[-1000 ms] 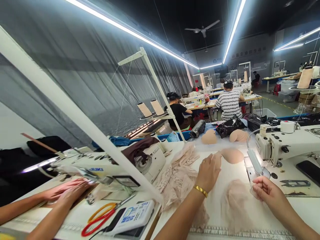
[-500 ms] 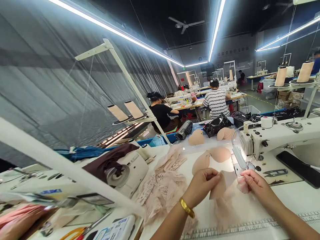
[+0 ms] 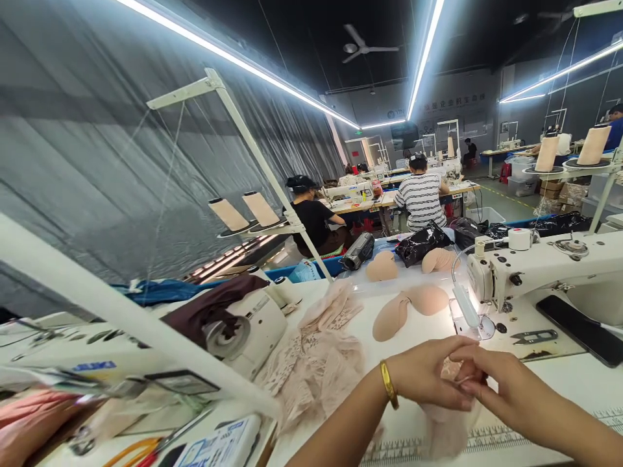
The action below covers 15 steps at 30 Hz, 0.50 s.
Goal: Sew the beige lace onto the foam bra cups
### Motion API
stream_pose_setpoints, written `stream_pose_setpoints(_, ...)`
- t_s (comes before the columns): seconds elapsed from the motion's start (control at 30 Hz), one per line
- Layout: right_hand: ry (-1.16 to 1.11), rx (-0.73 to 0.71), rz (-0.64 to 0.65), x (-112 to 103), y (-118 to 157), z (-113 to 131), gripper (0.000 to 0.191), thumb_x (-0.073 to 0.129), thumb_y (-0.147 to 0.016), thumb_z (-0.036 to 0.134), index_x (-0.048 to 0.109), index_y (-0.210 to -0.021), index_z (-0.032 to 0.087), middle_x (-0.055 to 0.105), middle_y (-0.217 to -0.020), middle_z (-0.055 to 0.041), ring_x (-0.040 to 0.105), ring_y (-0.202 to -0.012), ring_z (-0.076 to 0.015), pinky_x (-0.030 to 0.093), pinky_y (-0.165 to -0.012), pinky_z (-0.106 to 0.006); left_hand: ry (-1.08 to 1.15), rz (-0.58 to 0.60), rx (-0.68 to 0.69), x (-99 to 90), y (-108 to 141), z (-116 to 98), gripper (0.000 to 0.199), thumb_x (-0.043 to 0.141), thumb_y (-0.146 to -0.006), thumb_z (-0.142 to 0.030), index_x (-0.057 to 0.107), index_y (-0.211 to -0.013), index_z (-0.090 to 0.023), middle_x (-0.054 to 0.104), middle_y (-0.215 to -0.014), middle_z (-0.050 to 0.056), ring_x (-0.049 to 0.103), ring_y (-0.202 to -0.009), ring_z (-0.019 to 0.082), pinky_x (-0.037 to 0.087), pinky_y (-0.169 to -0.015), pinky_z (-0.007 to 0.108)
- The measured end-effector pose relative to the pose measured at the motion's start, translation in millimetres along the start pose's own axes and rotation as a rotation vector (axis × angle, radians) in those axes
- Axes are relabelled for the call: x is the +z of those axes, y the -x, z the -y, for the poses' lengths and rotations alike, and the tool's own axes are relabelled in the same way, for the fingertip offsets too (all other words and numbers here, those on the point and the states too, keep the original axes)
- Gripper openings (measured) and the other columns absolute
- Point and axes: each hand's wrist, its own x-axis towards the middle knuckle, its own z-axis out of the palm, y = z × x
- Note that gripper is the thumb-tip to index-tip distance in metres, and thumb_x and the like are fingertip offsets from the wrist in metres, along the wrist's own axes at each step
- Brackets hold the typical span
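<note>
My left hand (image 3: 428, 373), with a gold bracelet (image 3: 389, 384) at the wrist, meets my right hand (image 3: 511, 383) over the front of the table. Both are closed on a piece of sheer beige fabric (image 3: 445, 431), which hangs below them; their fingers overlap and hide most of the gripped part. Just beyond lie two joined beige bra cups (image 3: 392, 318). To the left spreads a heap of beige lace fabric (image 3: 326, 370). The lit needle area of a white sewing machine (image 3: 545, 263) is close beyond my right hand.
Thread snips (image 3: 535, 336) and a black phone (image 3: 579, 329) lie by the machine. A printed ruler (image 3: 516, 438) runs along the front edge. More cups (image 3: 382, 266) and a black plastic bag (image 3: 423, 243) are behind. A slanted white thread stand (image 3: 253, 143) rises at left. Co-workers sit ahead.
My hands have come together: the left moved right and slightly down, the right slightly down. The fabric, earlier stretched between them, is now gathered in the fingers.
</note>
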Motion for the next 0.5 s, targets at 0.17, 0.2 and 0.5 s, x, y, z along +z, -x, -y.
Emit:
stream_pose_setpoints(0.17,0.254,-0.277,-0.076,-26.6,-12.0,16.1,0.031,0.052,-0.108,0.016,0.058,-0.136,0.029,0.078,-0.110,-0.0033,0.074,-0.095,-0.0201,0.056,-0.080,-0.031,0.023,-0.055,0.064,-9.0,1.4,-4.4,0.023,0.077,-0.076,-0.033,0.063,-0.089,-0.020,0.061,-0.087,-0.003,0.057,-0.082,0.016,0.047,-0.076,0.027)
stream_pose_setpoints(0.2,0.345,-0.362,-0.141,-28.5,-14.7,16.2,0.031,0.051,-0.108,0.014,0.057,-0.135,0.026,0.078,-0.104,-0.0044,0.073,-0.089,-0.0206,0.055,-0.075,-0.032,0.005,-0.133,0.058,-9.8,4.1,-5.4,0.019,0.074,-0.077,-0.030,0.060,-0.085,-0.020,0.057,-0.082,-0.004,0.053,-0.075,0.014,0.043,-0.069,0.025)
stream_pose_setpoints(0.5,0.728,-0.801,-0.400,-12.0,-22.0,-19.0,0.029,0.048,-0.108,0.005,0.062,-0.133,0.008,0.081,-0.114,-0.0143,0.067,-0.080,-0.0191,0.053,-0.072,-0.033,-1.022,-0.650,0.479,7.9,26.2,10.5,0.018,0.057,-0.098,-0.013,0.051,-0.083,-0.021,0.058,-0.073,-0.002,0.049,-0.067,0.017,0.038,-0.066,0.032)
